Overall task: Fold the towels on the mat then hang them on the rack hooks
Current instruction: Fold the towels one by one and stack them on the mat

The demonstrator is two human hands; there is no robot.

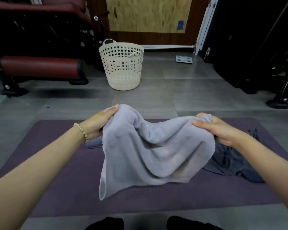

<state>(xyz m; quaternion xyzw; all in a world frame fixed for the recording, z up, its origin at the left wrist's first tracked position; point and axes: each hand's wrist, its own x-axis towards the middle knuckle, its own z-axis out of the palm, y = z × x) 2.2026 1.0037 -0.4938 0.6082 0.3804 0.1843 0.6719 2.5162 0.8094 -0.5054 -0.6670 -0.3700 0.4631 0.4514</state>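
Both hands are closed on the same cloth. My left hand (98,123) has its fingers curled round one upper corner of the pale grey towel (150,151). My right hand (216,128) pinches the opposite corner, bunched between thumb and fingers. The towel hangs between them above the purple mat (65,163), sagging in the middle, with its lower left corner drooping onto the mat. A beaded bracelet (82,131) sits on my left wrist.

The only writing I can read is a white "15" (208,53), turned on its side, on the black gym equipment (247,47) at the far right. A small blue label (180,25) is stuck on the plywood panel (148,14) at the back (too small for me to make out any text).

One container is in view: a cream plastic laundry basket (121,67) with heart-shaped holes stands upright on the grey tiled floor (181,90) beyond the mat. Its rim is open, but from this angle I cannot tell what is inside.

On the mat, a crumpled dark grey towel (231,161) lies under my right wrist, partly hidden by the hanging towel. A folded blue-grey cloth (93,143) peeks out below my left hand. A white bathroom scale (184,59) lies flat on the floor to the right of the basket, and a maroon padded bench (39,67) stands at the left.
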